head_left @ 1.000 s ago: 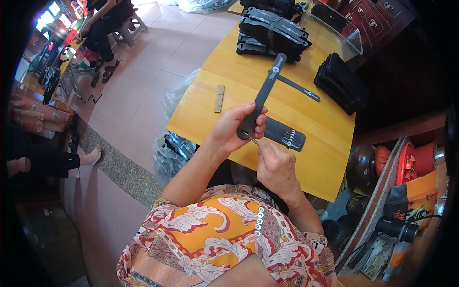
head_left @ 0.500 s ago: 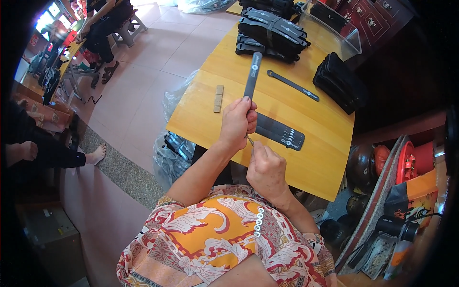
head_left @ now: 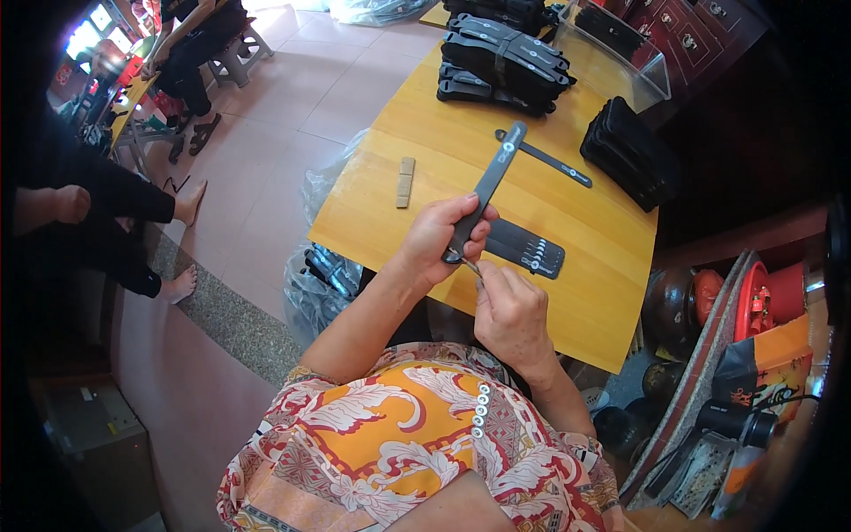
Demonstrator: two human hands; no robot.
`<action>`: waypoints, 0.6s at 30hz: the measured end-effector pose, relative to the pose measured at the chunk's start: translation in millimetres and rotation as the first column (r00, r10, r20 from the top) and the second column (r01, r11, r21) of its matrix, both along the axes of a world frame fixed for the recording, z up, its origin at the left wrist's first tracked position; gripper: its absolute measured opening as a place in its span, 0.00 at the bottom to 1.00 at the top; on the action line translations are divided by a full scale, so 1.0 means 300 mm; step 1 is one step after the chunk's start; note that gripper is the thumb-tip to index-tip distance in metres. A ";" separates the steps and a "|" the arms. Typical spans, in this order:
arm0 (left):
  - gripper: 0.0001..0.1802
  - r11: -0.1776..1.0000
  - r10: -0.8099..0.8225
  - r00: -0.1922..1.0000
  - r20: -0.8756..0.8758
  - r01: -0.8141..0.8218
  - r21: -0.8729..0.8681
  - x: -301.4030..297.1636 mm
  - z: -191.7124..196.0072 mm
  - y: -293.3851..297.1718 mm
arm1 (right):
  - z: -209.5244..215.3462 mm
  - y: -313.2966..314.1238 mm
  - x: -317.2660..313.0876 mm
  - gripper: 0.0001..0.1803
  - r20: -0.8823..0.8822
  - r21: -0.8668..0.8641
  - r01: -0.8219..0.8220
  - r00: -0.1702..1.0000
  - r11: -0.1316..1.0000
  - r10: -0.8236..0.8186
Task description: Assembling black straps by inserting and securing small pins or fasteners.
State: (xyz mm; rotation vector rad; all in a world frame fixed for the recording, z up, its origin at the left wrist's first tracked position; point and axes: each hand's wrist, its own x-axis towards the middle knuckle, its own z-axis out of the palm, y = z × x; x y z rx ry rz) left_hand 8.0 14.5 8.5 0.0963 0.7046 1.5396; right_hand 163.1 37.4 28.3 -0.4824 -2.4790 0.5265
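Note:
My left hand [head_left: 443, 238] is closed around a flat dark grey strap [head_left: 499, 167] with pale printing, which points up and away to the right over the table. At the strap's near end, just below my left thumb and fingers, a small shiny metal piece [head_left: 454, 255] shows. My right hand [head_left: 514, 315] pinches a thin metal tool [head_left: 473, 265] whose tip meets that end; most of the tool is hidden in the fingers. Beyond my hands lie a similar dark strap [head_left: 558, 165] and a flat black pouch [head_left: 527, 246] with white marks.
Bundled dark straps [head_left: 505, 66] and a black stack [head_left: 628, 155] occupy the far side of the yellow table [head_left: 372, 217]. A cardboard strip [head_left: 405, 183] lies left. Plastic bags [head_left: 319, 297] stand beside the table, and another person's bare foot [head_left: 180, 285] is at left.
The strap has tilted to the right and its near end has come into sight. My right hand has shifted slightly right. At the left, the other person's legs have moved, and a second foot shows.

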 end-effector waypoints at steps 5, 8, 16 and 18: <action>0.19 0.984 -0.176 0.974 -0.142 0.174 -0.025 0.005 -0.002 -0.019 | 0.049 0.027 0.000 0.19 -0.034 -0.063 -0.030 0.999 0.998 0.028; 0.25 0.955 -0.295 0.951 -0.097 0.294 -0.023 0.002 -0.020 -0.024 | 0.063 0.053 0.004 0.20 0.011 -0.139 -0.122 0.992 0.983 0.125; 0.49 0.851 -0.493 0.869 -0.038 0.490 0.186 0.017 -0.065 0.017 | 0.067 0.034 0.035 0.23 0.071 -0.272 -0.176 0.977 0.946 0.202; 0.51 0.822 -0.519 0.853 -0.049 0.514 0.244 0.039 -0.061 0.034 | 0.087 0.017 0.050 0.22 0.045 -0.261 -0.071 0.995 0.963 0.086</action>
